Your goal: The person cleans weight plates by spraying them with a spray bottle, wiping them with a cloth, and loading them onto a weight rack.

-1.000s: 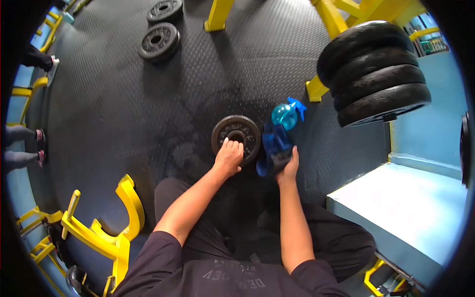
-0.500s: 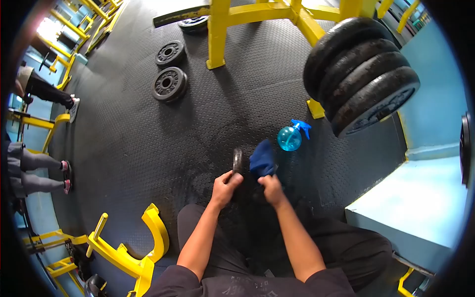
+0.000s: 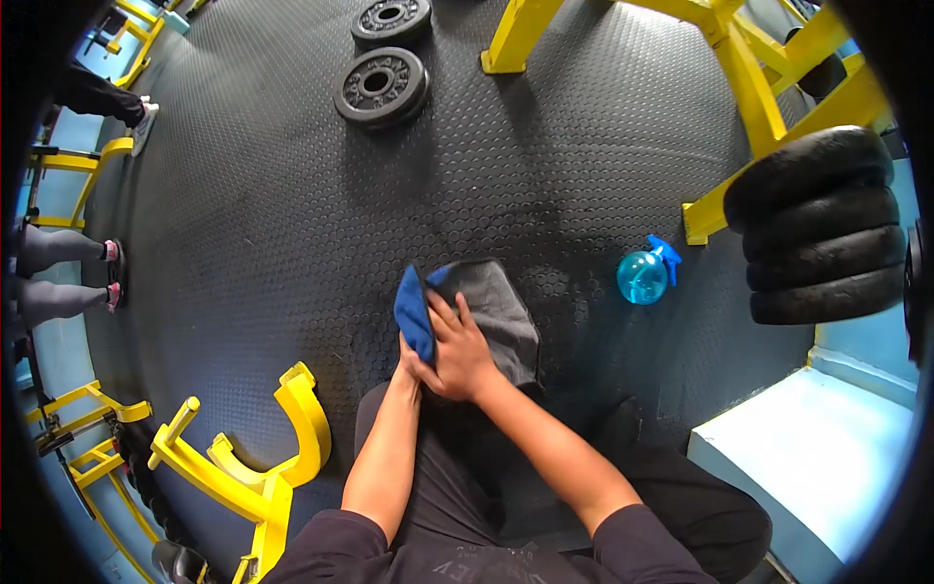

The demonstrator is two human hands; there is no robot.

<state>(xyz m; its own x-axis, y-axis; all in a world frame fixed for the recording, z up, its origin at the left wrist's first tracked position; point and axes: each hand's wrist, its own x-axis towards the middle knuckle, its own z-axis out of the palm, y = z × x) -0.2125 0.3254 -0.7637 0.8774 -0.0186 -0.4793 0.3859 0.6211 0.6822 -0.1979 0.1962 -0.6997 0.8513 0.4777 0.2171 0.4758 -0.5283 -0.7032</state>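
Note:
A blue and grey cloth (image 3: 496, 311) is spread in front of my lap, its blue fold (image 3: 415, 316) standing up at the left. My right hand (image 3: 459, 355) presses on the cloth, fingers stretched along it and thumb toward my left hand. My left hand (image 3: 406, 362) is mostly hidden behind the blue fold and my right hand. The small black weight plate that it gripped earlier is covered now, apparently between the hands under the cloth. To the right, a round spray bottle (image 3: 642, 277) with blue liquid and a blue trigger head stands on the floor.
Two black weight plates (image 3: 382, 88) lie on the black rubber floor (image 3: 243, 195) ahead. Several large plates (image 3: 822, 229) hang on a yellow rack (image 3: 749, 88) at right. A yellow machine frame (image 3: 282, 477) is near my left knee, a pale ledge (image 3: 778, 438) at right. Other people's legs (image 3: 68, 268) show far left.
My right hand has brought the cloth leftward onto the weight plate in my left hand, and the cloth has opened out. The view has shifted, so the bottle and rack appear farther right.

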